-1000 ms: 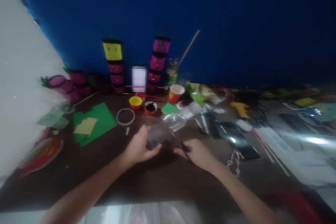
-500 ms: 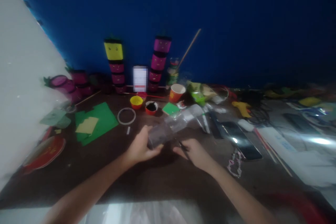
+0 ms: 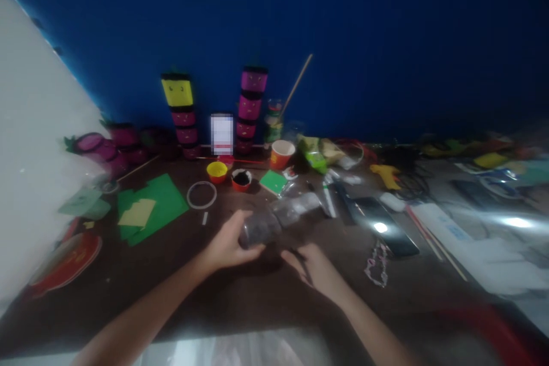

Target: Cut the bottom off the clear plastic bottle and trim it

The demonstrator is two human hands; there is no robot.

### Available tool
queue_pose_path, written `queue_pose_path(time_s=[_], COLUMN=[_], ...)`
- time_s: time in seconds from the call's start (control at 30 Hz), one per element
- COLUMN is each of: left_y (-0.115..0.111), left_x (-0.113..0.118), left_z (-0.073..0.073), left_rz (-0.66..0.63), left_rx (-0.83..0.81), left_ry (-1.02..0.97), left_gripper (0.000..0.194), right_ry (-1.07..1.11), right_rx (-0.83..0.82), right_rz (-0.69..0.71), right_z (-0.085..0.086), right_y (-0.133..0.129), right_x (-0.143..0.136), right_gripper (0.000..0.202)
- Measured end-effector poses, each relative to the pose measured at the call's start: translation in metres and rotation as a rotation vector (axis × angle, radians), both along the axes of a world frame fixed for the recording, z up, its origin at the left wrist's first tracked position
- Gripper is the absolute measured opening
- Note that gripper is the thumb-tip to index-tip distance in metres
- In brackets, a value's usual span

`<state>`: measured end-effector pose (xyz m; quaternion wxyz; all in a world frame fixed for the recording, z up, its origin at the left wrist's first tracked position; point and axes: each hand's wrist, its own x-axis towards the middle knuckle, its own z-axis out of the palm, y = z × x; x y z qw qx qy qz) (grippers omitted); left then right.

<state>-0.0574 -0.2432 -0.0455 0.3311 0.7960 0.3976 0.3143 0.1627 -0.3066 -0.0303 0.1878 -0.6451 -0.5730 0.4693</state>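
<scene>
My left hand (image 3: 231, 243) is wrapped round the lower end of a clear plastic bottle (image 3: 261, 227), which lies tilted with its far end pointing up and right. A crease or cut line crosses the bottle near its middle; blur hides which. In my right hand (image 3: 317, 269) is a pair of dark-handled scissors (image 3: 305, 270), its blades hardly visible. This hand stays just right of the bottle and below it, apart from my left hand. A green square pad (image 3: 273, 182) lies beyond the bottle.
Green paper (image 3: 165, 206) and a white ring (image 3: 202, 195) lie left. Small paint cups, an orange paper cup (image 3: 282, 154) and purple stacked figures (image 3: 250, 107) stand behind. To the right are a phone (image 3: 386, 226), a beaded bracelet (image 3: 376, 266), sticks and a yellow glue gun (image 3: 386, 175).
The bottle's far end has dropped slightly, and a break now shows across its middle. My right hand has turned a little with the scissors. The whole view has shifted slightly.
</scene>
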Motion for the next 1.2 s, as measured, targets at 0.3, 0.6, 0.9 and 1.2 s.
queue_pose_path(time_s=[0.3, 0.6, 0.9, 1.2], left_y=[0.012, 0.028, 0.033, 0.025], left_x=[-0.007, -0.011, -0.023, -0.050], left_z=[-0.008, -0.026, -0.027, -0.003], left_rz=[-0.009, -0.009, -0.087, 0.040], left_rx=[-0.349, -0.410, -0.132, 0.195], left_ry=[-0.410, -0.678, 0.080, 0.000], left_gripper=[0.057, 0.060, 0.095, 0.069], right_ry=[-0.047, -0.319, -0.152, 0.120], right_rx=[0.117, 0.739, 0.600, 0.682], right_rz=[-0.030, -0.229, -0.109, -0.327], right_z=[0.021, 0.021, -0.029, -0.009], right_y=[0.003, 0.086, 0.122, 0.109], right_x=[0.051, 0.079, 0.108, 0.099], right_gripper=[0.050, 0.045, 0.045, 0.035])
